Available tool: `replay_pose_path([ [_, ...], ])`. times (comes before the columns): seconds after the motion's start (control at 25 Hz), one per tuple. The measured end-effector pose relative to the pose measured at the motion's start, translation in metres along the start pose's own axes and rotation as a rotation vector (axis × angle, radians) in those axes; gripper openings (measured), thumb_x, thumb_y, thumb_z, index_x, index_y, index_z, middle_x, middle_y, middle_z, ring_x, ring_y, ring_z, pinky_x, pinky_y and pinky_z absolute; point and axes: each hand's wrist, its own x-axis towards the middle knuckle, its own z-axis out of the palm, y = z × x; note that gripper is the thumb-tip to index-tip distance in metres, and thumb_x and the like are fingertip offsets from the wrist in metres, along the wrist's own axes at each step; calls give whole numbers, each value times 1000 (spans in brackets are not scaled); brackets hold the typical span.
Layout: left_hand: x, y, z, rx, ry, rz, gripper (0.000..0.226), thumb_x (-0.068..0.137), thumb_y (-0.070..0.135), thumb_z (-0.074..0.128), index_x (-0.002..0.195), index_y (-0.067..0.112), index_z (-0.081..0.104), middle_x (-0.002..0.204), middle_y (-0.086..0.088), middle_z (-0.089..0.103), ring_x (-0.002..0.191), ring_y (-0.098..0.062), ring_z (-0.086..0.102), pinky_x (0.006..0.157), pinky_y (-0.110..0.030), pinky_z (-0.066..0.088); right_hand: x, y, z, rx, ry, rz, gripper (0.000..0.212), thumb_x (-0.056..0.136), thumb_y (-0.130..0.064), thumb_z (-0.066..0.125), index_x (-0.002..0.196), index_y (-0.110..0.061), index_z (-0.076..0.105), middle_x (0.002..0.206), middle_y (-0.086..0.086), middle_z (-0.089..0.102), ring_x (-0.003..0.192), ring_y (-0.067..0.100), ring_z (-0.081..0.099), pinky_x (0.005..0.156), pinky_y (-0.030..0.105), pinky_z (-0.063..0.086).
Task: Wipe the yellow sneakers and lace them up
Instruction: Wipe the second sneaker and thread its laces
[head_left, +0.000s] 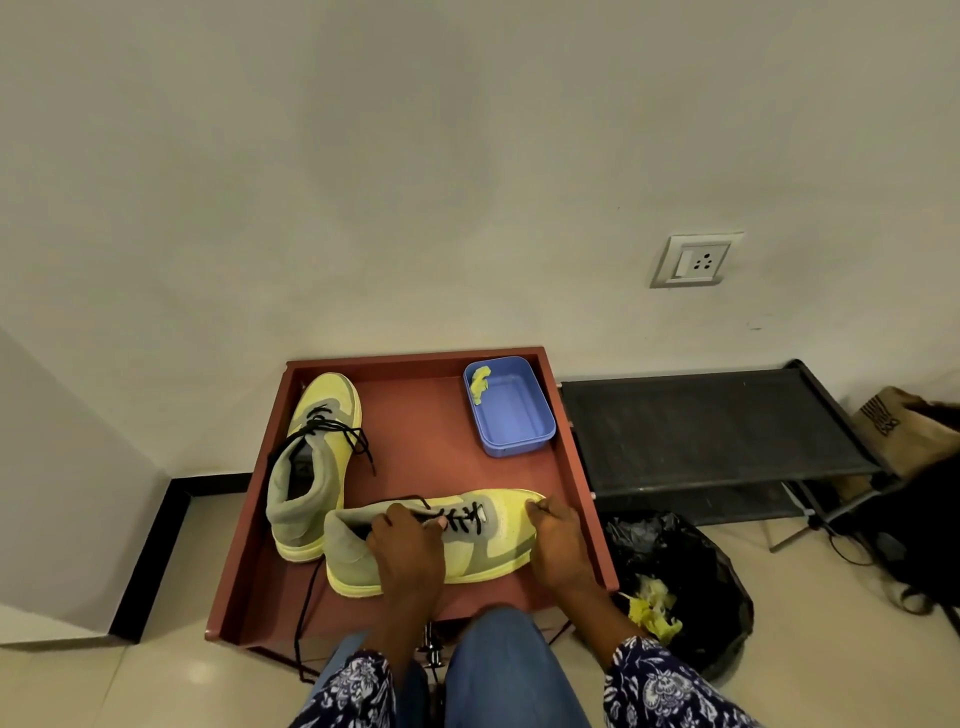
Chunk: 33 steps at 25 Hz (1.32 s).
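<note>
Two yellow-and-grey sneakers sit on a red-brown tray (426, 415). The near sneaker (488, 540) lies sideways, toe to the right. My left hand (408, 545) grips its collar and tongue, fingers curled over the black lace (462, 517). My right hand (556, 540) holds the toe, fingers curled round its end. The far sneaker (317, 457) points away from me at the tray's left, its black laces loose. One lace end (304, 618) hangs over the tray's front edge.
A blue plastic tub (511, 410) with a yellow cloth scrap stands at the tray's back right. A black bag (691, 577) with yellow scraps lies on the floor to the right. Behind it stands a black metal rack (711, 421). A wall rises directly behind the tray.
</note>
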Motion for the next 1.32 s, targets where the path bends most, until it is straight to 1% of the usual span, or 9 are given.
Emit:
replay_pose_path([
  [0.2, 0, 3, 7, -16, 51, 81, 29, 79, 3, 67, 103, -7, 54, 106, -30, 53, 99, -45, 47, 87, -47, 35, -19, 1, -4, -29, 141, -73, 13, 97, -12, 45, 85, -7, 47, 73, 3, 50, 68, 17, 48, 49, 5, 39],
  [0.32, 4, 0, 10, 14, 46, 123, 27, 81, 3, 64, 105, -4, 53, 107, -26, 55, 102, -40, 48, 85, -44, 38, -15, 1, -5, -67, 230, -5, 14, 96, -6, 43, 82, -5, 46, 77, 7, 47, 70, 19, 46, 55, 18, 39],
  [0.4, 4, 0, 11, -7, 51, 122, 26, 81, 0, 62, 105, -4, 53, 107, -25, 55, 104, -39, 48, 86, -44, 40, -8, 4, -5, -96, 242, 53, 12, 95, -4, 42, 91, 0, 52, 87, 10, 52, 85, 29, 52, 61, 19, 34],
  [0.48, 4, -1, 12, -62, 48, 139, 23, 80, -5, 61, 102, -5, 53, 105, -24, 55, 101, -39, 49, 84, -45, 41, -3, 7, -6, -267, 231, 35, 26, 94, -4, 39, 106, 6, 60, 102, 18, 59, 103, 33, 54, 79, 18, 39],
  [0.52, 5, -3, 13, -103, 48, 151, 23, 78, -8, 61, 99, -6, 53, 103, -24, 56, 99, -39, 50, 83, -46, 42, -1, 5, -5, -329, 230, -6, 31, 92, -5, 38, 104, 7, 63, 103, 22, 63, 105, 35, 55, 87, 27, 40],
  [0.6, 7, -10, 15, -149, 50, 177, 24, 74, -14, 61, 96, -6, 55, 99, -24, 59, 95, -39, 53, 78, -46, 45, 8, -1, -4, -408, 193, -31, 35, 84, -7, 38, 96, 10, 66, 100, 27, 66, 101, 38, 59, 88, 34, 44],
  [0.76, 7, -18, 17, -152, 41, 214, 29, 73, -14, 63, 99, -4, 55, 98, -20, 61, 94, -36, 54, 78, -45, 47, 28, -28, -3, -700, 80, -76, 32, 90, -6, 47, 119, -4, 59, 122, 15, 59, 116, 28, 53, 100, 28, 38],
  [1.08, 10, -18, 17, -190, 55, 195, 28, 73, -15, 63, 96, -5, 52, 98, -20, 56, 92, -32, 54, 75, -36, 46, 43, -59, 38, -902, -174, -277, 32, 90, -2, 50, 122, -4, 56, 129, 13, 55, 120, 27, 51, 100, 29, 40],
  [1.32, 10, -17, 21, -227, 93, 160, 28, 71, -16, 65, 94, -7, 51, 96, -21, 55, 85, -24, 50, 70, -27, 37, 52, -37, 6, -958, -116, -211, 29, 94, -6, 43, 119, -3, 57, 124, 13, 59, 113, 26, 56, 96, 28, 42],
])
